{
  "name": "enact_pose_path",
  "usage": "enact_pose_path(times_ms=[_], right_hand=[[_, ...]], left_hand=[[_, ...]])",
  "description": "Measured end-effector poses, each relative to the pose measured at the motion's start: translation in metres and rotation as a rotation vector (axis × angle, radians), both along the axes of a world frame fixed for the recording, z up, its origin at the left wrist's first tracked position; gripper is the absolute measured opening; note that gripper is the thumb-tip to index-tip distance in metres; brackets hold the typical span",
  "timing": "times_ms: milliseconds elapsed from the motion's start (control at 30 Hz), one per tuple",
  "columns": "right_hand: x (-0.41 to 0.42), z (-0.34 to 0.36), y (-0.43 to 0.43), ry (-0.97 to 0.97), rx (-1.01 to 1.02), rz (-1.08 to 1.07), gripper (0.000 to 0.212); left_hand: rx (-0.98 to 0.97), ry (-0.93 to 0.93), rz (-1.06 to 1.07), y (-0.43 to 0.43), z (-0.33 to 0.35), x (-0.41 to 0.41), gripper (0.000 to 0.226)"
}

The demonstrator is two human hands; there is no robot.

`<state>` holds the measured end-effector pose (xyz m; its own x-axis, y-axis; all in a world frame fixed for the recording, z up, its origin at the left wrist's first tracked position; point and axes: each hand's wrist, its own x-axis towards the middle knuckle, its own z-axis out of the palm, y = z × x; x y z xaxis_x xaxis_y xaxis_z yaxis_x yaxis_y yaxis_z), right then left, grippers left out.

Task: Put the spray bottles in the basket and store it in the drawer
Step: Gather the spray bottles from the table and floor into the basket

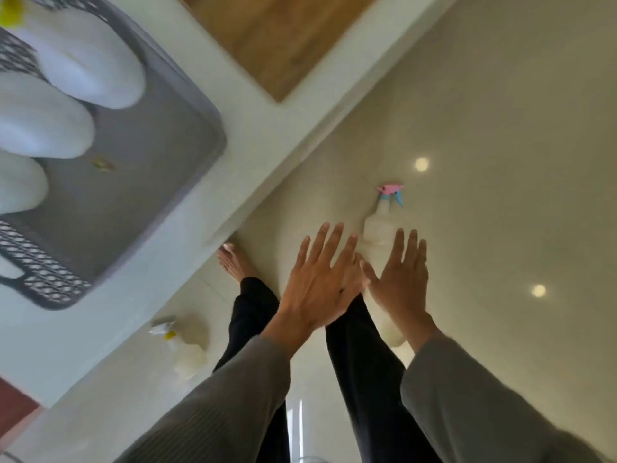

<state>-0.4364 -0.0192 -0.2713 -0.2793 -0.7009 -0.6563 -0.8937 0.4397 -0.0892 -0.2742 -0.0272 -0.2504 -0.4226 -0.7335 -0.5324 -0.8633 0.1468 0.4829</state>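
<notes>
Yellow-capped bottle (187,354) beside trouser leg (248,325)

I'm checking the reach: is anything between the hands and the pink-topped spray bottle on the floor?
Nothing visible does. The left hand and right hand reach open toward the pink-topped spray bottle, which sits uncovered on the floor.

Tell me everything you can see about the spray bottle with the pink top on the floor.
The pink-topped bottle has a whitish, translucent, plastic-looking body that narrows to a neck under a pink spray head with blue parts. It is on the glossy cream floor, out from the white counter. Blur hides whether it stands or lies. The left hand and right hand are spread open near it. The right hand's fingertips overlap its base in the picture, but contact cannot be confirmed.
</notes>
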Motion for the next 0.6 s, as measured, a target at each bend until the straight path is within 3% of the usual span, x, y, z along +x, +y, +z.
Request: enact_pose_path(times_ms=[267,600], right_hand=[[-0.073,-0.130,-0.007,-0.030,0.276,0.096,0.089],[-0.076,-0.283,-0.060,-0.015,0.109,-0.100,0.081]], left_hand=[[0.087,-0.154,0.013,0.000,-0.106,-0.060,0.069],[0.084,-0.122,0.064,0.007,-0.215,-0.070,0.064]])
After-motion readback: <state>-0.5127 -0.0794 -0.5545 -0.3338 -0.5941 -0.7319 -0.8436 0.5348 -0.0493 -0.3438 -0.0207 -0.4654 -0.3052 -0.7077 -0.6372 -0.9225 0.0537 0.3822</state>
